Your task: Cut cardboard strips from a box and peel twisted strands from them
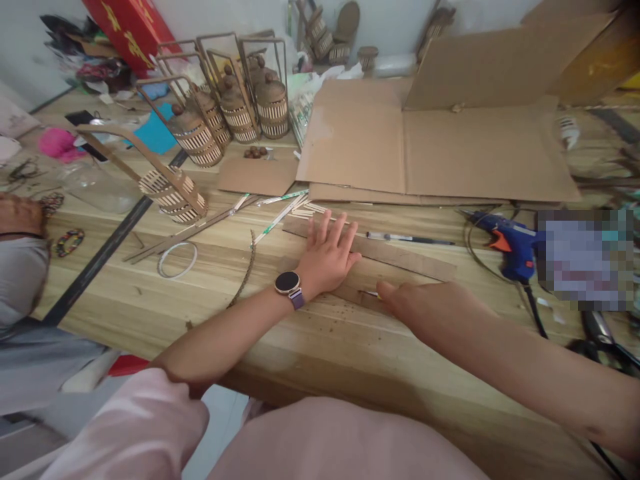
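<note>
My left hand (327,257) lies flat with spread fingers, pressing on brown cardboard strips on the wooden table. One cardboard strip (407,259) reaches out to the right from beneath it. A second, nearer cardboard strip (357,293) runs from under my palm toward my right hand (413,303). My right hand is closed around a utility knife (370,293); only its thin blade and a bit of yellow show, and the blade tip is at the nearer strip. Just beyond my left fingers are short pale sticks (303,210) and a pen (410,238).
Several small lantern-like stick baskets (240,110) with handles stand at the back left; one basket (173,193) stands nearer. Large cardboard (360,147) covers the back. A blue glue gun (513,243) lies right. Another person's arm (20,260) rests at the left edge.
</note>
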`<state>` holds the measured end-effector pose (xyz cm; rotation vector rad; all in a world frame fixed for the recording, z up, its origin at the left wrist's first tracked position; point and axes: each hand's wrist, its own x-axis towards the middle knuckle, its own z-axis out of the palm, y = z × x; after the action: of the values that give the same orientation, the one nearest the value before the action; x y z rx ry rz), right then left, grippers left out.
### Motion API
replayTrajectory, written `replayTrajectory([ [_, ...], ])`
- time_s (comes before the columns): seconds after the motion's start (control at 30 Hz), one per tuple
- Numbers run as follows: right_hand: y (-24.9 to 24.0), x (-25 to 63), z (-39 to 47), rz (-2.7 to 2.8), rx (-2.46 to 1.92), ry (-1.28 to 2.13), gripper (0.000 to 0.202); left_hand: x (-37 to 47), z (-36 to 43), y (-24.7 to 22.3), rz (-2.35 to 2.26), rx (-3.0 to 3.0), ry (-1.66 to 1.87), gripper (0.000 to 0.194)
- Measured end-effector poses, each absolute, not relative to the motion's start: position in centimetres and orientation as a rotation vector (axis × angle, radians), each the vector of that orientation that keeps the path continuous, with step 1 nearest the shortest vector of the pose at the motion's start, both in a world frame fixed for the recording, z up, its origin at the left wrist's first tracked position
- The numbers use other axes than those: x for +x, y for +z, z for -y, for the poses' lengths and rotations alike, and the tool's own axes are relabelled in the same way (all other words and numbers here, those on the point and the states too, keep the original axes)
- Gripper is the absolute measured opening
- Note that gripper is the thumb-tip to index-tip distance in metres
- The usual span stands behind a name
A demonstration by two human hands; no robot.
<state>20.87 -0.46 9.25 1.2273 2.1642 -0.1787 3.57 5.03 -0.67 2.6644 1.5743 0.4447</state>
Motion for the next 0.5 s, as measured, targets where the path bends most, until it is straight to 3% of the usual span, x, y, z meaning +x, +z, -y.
replayTrajectory([
  [0.5,7.3,23.6,1.2,-2.214,1.273,-0.124,0.038,3.7,-4.9,-0.1,-1.584,2.616,0.381,0.059],
])
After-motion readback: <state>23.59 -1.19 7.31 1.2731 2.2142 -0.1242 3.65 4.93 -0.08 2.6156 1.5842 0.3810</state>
